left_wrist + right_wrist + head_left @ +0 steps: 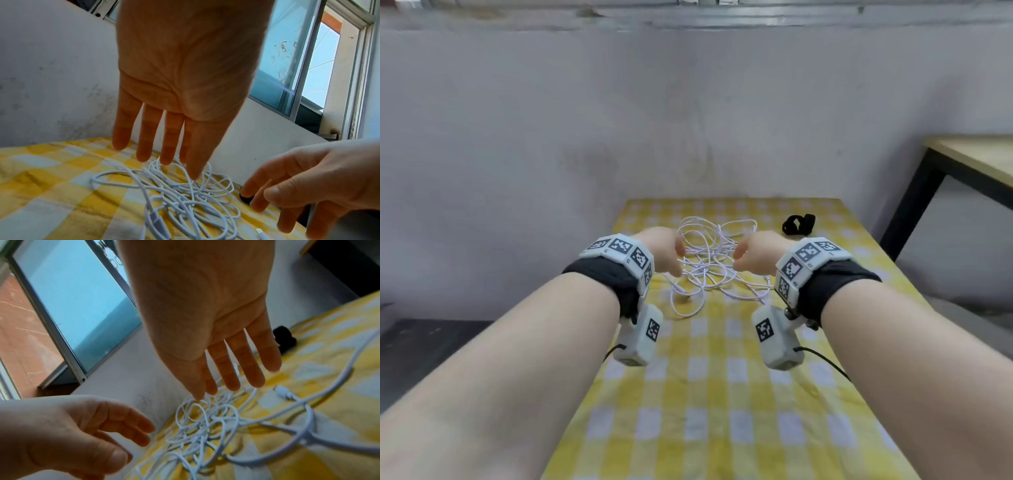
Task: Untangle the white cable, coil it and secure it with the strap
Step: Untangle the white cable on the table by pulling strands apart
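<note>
A white cable lies in a loose tangle on the yellow checked cloth near the table's far end. A black strap sits curled at the far right, behind the tangle. My left hand hovers over the tangle's left side, fingers straight and pointing down, holding nothing. My right hand hovers over its right side, likewise with straight fingers just above the cable. One white plug lies on the cloth beside the loops.
The table butts against a grey wall with a window above it. A wooden desk with a black frame stands to the right. A dark surface lies low on the left.
</note>
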The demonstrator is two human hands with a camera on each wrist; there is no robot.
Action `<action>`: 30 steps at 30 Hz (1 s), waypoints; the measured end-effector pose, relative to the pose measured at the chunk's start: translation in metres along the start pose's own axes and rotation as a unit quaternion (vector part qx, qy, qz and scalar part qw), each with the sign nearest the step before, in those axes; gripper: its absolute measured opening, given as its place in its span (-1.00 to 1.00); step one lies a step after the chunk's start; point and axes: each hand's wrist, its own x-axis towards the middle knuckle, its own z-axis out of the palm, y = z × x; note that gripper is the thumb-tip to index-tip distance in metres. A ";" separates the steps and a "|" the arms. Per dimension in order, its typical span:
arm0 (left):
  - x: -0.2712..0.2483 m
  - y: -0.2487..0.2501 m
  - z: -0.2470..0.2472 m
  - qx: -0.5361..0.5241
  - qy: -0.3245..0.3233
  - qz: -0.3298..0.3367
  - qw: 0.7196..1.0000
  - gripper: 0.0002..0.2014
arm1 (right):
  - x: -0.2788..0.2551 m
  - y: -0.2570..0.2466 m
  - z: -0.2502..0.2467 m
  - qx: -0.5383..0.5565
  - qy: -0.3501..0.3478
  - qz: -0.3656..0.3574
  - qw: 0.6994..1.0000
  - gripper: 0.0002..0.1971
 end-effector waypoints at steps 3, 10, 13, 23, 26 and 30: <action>0.009 -0.006 0.012 -0.002 -0.078 -0.012 0.997 -0.37 | 0.014 -0.002 0.015 0.017 -0.038 0.006 0.999 -0.51; 0.027 -0.016 0.033 0.013 -0.053 -0.004 0.999 -0.62 | 0.038 -0.006 0.041 0.028 -0.073 -0.003 0.997 -0.57; 0.026 -0.018 0.025 -0.002 -0.007 0.012 1.000 -0.79 | 0.033 -0.004 0.036 -0.003 -0.082 -0.004 0.997 -0.84; 0.004 -0.030 -0.018 -0.254 0.220 -0.002 0.942 -0.74 | 0.000 0.021 -0.013 0.102 0.165 0.065 0.979 -0.74; -0.007 -0.032 -0.029 -0.243 0.223 0.014 0.944 -0.73 | -0.013 0.028 -0.028 0.133 0.229 0.087 0.960 -0.68; -0.024 -0.032 -0.035 -0.134 0.180 -0.005 0.975 -0.72 | -0.027 0.034 -0.035 0.151 0.260 0.127 0.945 -0.62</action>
